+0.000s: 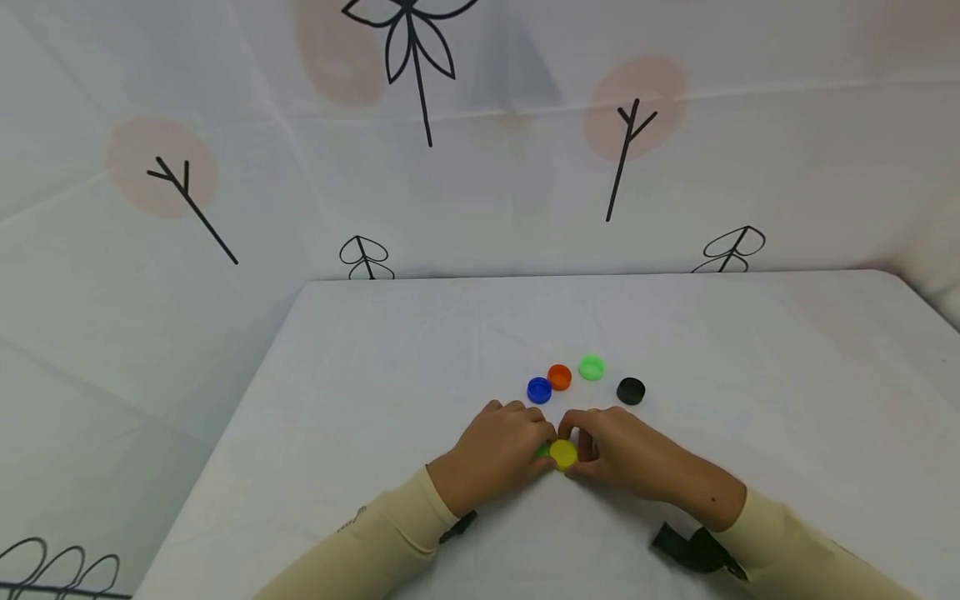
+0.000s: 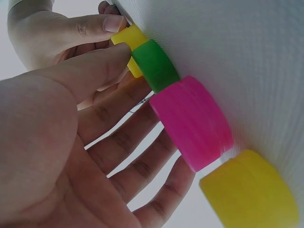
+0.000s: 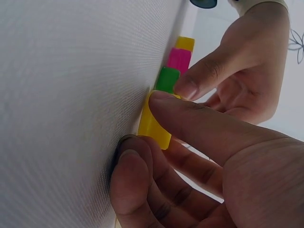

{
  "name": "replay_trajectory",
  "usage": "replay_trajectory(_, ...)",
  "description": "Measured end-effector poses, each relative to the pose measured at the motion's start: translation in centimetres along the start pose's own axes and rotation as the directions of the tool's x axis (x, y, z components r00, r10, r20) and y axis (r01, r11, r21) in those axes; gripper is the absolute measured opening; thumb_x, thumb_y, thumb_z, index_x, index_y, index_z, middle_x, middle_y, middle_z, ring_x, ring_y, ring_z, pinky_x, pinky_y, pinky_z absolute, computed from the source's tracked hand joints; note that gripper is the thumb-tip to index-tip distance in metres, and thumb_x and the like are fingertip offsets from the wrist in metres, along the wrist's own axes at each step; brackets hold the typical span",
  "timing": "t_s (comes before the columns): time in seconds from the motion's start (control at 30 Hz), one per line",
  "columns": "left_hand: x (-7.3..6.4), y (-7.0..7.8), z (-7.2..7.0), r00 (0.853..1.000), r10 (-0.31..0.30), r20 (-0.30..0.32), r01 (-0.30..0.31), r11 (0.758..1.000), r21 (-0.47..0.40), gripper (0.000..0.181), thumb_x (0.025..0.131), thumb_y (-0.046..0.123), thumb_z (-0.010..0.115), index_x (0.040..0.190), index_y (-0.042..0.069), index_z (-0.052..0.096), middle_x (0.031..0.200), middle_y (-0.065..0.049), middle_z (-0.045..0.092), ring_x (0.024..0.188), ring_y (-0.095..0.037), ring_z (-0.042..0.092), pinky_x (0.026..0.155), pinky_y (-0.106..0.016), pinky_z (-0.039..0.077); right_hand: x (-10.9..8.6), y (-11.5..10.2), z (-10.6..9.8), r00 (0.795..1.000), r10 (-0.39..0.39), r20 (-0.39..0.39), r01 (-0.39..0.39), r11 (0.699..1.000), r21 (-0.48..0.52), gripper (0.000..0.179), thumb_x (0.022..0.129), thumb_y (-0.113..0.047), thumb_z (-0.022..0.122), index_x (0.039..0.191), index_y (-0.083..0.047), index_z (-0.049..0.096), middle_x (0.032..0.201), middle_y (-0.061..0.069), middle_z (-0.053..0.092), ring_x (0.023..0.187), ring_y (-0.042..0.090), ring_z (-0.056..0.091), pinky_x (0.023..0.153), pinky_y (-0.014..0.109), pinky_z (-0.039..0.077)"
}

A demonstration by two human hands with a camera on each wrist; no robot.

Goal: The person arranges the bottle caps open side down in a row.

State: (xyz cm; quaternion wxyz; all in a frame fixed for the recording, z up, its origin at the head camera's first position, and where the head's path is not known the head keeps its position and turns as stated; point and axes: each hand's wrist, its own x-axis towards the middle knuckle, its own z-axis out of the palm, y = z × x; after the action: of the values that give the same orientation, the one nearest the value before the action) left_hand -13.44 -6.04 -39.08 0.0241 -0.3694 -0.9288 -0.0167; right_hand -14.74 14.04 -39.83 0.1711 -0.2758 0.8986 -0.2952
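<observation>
A yellow bottle cap (image 1: 562,454) lies on the table between both hands, against a green bottle cap (image 2: 156,66) on its left. My right hand (image 1: 630,454) pinches the yellow cap from the right, its thumb and fingers on opposite sides. My left hand (image 1: 495,454) holds the green cap between thumb and index finger, the thumb reaching the seam with the yellow one. A pink cap (image 2: 192,123) and a second yellow cap (image 2: 249,192) continue the row beneath my left palm, hidden in the head view. The left hand's other fingers extend beside the pink cap.
Beyond the hands lie a blue cap (image 1: 539,390), an orange cap (image 1: 559,377), a light green cap (image 1: 592,367) and a black cap (image 1: 631,391). The blue and orange ones touch. A white cloth covers the table (image 1: 405,350); a patterned sheet (image 1: 510,192) hangs behind.
</observation>
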Motion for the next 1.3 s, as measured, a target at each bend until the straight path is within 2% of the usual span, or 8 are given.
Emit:
replay_trajectory(0.3,0.0,0.0,0.0,1.000,-0.005,0.013,0.005,1.000,-0.024,0.025,0.089,0.041,0.075,0.104,0.022,0.076,0.095,0.010,0.072,0.082,-0.008,0.060,0.066,-0.021,0.041,0.1,-0.2,0.0,0.999,0.032,0.021,-0.032,0.999,0.008,0.029,0.081,-0.017,0.083,0.105,-0.013,0.066,0.070,-0.012,0.060,0.064,0.004,0.054,0.061,0.020,0.048)
replay_trajectory(0.57,0.1,-0.1,-0.1,1.000,-0.007,0.027,0.009,0.998,-0.061,0.024,0.088,0.040,0.076,0.103,0.021,0.077,0.096,0.009,0.073,0.081,-0.008,0.060,0.066,-0.020,0.043,-0.3,-0.3,-0.3,0.999,0.047,0.020,-0.047,0.999,-0.005,0.038,0.080,-0.018,0.085,0.110,-0.013,0.062,0.066,-0.012,0.058,0.060,0.004,0.053,0.059,0.019,0.048)
replay_trajectory(0.9,0.3,-0.1,0.0,0.999,-0.023,0.031,0.027,0.991,-0.130,0.022,0.089,0.039,0.075,0.100,0.020,0.076,0.089,0.010,0.071,0.077,-0.007,0.057,0.064,-0.020,0.041,-0.9,-0.5,-1.4,0.999,0.038,0.013,-0.037,0.998,-0.058,0.038,0.079,-0.016,0.084,0.110,-0.014,0.062,0.065,-0.010,0.054,0.058,0.004,0.049,0.055,0.020,0.045)
replay_trajectory(1.1,0.5,0.0,-0.2,0.998,-0.031,0.048,0.038,0.987,-0.155,0.025,0.092,0.041,0.071,0.106,0.020,0.075,0.096,0.009,0.074,0.083,-0.008,0.063,0.069,-0.023,0.043,-1.3,-0.1,-2.4,0.998,0.064,-0.020,-0.065,0.995,-0.071,0.036,0.080,-0.017,0.084,0.110,-0.014,0.064,0.070,-0.009,0.058,0.062,0.007,0.051,0.056,0.021,0.046)
replay_trajectory(1.2,0.6,0.1,-0.4,0.998,-0.056,0.023,0.059,0.986,-0.159,0.028,0.093,0.042,0.070,0.110,0.021,0.075,0.101,0.010,0.075,0.089,-0.009,0.066,0.074,-0.026,0.046,-1.2,0.1,-3.0,0.997,0.069,-0.043,-0.071,0.995,-0.067,0.031,0.082,-0.018,0.083,0.108,-0.014,0.066,0.073,-0.009,0.060,0.064,0.008,0.053,0.057,0.022,0.047)
replay_trajectory(1.3,0.9,0.4,-1.0,0.995,-0.082,-0.049,0.073,0.985,-0.159,0.028,0.092,0.041,0.071,0.111,0.021,0.075,0.103,0.009,0.076,0.090,-0.009,0.068,0.077,-0.029,0.047,-1.6,0.3,-3.7,0.997,0.062,-0.053,-0.065,0.996,-0.053,0.028,0.083,-0.018,0.081,0.107,-0.013,0.068,0.075,-0.008,0.062,0.063,0.008,0.053,0.056,0.022,0.048)
